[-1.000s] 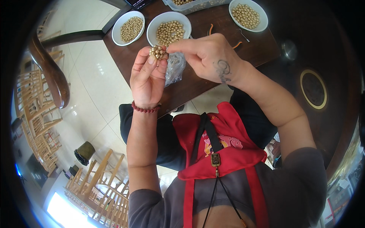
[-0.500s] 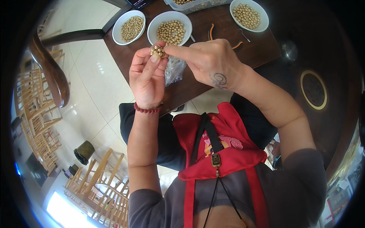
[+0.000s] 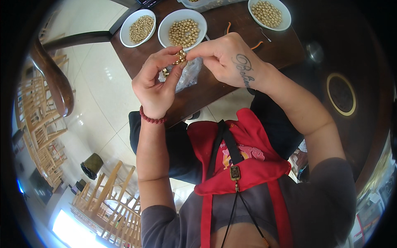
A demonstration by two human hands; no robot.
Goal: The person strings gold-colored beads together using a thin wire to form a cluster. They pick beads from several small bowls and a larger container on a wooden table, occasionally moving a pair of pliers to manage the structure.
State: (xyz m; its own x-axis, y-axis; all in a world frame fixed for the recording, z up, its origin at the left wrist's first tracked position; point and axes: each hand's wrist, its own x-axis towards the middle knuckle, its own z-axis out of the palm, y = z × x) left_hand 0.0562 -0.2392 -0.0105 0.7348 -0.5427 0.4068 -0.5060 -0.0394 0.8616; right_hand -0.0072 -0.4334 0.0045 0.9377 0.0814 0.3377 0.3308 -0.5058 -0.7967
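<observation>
Pale tiled floor [image 3: 97, 99], light wooden chairs [image 3: 39, 136] off to the person's left, and a dark brown wooden table [image 3: 215, 89] up top. Both hands are raised just above the table's near edge. Left hand [image 3: 155, 84], red bead bracelet [image 3: 152, 119] on the wrist, has thumb & forefinger pinched on a small cluster of gold-coloured round beads [image 3: 180, 57]. Right hand [image 3: 225, 60] meets it from the other side, thumb & forefinger tips closed on the same cluster; whether a thread runs between them, can't tell. Under the hands a clear crumpled plastic bag [image 3: 188, 74] lies on the table. Farther back: three white round bowls of gold beads, one near the table's left corner [image 3: 137, 28], one mid [image 3: 182, 24], one toward the right [image 3: 269, 13]. Orange-handled pliers [image 3: 256, 43] lie just beyond the right hand.
</observation>
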